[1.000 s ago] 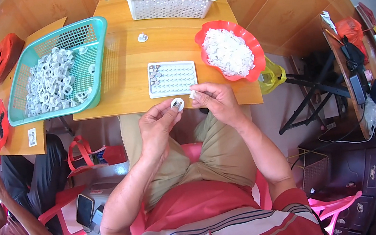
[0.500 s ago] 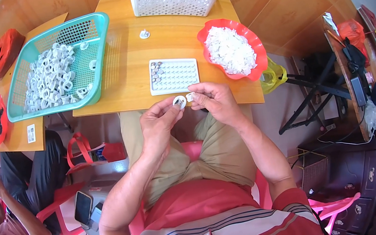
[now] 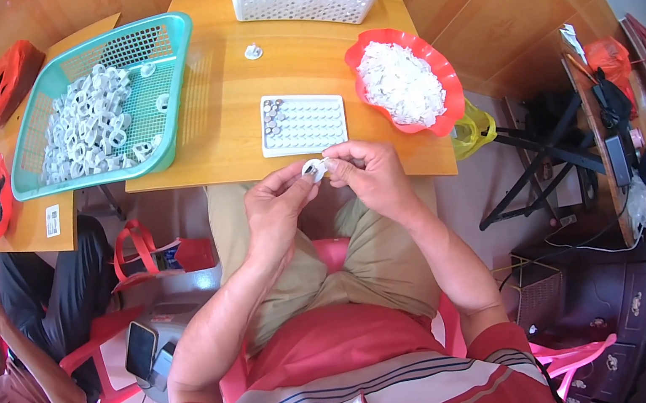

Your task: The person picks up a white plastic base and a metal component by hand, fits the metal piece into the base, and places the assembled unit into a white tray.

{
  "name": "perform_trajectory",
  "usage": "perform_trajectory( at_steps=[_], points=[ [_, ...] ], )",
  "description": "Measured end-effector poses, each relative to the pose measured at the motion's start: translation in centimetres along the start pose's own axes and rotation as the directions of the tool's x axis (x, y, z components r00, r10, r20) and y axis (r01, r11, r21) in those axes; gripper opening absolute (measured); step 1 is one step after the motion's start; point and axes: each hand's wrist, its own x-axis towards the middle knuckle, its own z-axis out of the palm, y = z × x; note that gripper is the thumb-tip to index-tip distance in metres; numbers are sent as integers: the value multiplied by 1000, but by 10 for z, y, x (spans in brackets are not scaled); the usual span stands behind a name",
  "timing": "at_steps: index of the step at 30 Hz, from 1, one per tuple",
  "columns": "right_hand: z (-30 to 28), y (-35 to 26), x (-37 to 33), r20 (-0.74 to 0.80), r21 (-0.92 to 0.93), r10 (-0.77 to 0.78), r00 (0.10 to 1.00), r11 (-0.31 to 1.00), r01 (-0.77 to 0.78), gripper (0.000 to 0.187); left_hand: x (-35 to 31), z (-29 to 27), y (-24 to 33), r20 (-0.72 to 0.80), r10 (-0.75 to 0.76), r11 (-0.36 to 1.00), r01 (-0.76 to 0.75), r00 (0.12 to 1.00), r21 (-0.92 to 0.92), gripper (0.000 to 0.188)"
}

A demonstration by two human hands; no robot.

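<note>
Over the near table edge, my left hand [image 3: 277,205] pinches a round white plastic part [image 3: 311,169] with a dark opening, between thumb and fingers. My right hand [image 3: 377,179] is closed at the part's right side, its thumb and forefinger pinching a small white plastic piece [image 3: 325,166]. The two pieces touch or nearly touch; the fingertips partly hide the contact. Just beyond my hands lies a white tray [image 3: 315,126] with rows of small hollows, several silvery-grey round bits in its left columns. Right of it, a red scalloped bowl [image 3: 455,98] is heaped with small white plastic pieces.
At left stands a green basket [image 3: 184,58] of white plastic parts; a white perforated basket [image 3: 307,1] sits at the back. One loose white part [image 3: 253,52] lies mid-table. Another person's arm [image 3: 38,364] is at far left. A yellow bag [image 3: 475,131] hangs by the right table edge.
My right hand has brought the small white piece leftward against, or very near, the round part in my left hand. The whole view has shifted slightly.
</note>
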Motion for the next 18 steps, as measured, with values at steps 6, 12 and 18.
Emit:
perform_trajectory(
  at_steps=[6,12,18],
  points=[
    [9,0,-2,-21,-132,-84,996,988,81,11,1,-2,-3,18,23,999,-24,1000,38,24],
    [12,-5,-4,-24,-275,-106,994,957,96,9,1,-3,-3,28,45,995,-47,999,87,26],
    [15,4,-3,-46,-272,-166,985,951,148,9,1,-4,-3,22,63,991,-65,998,116,24]
  ],
)
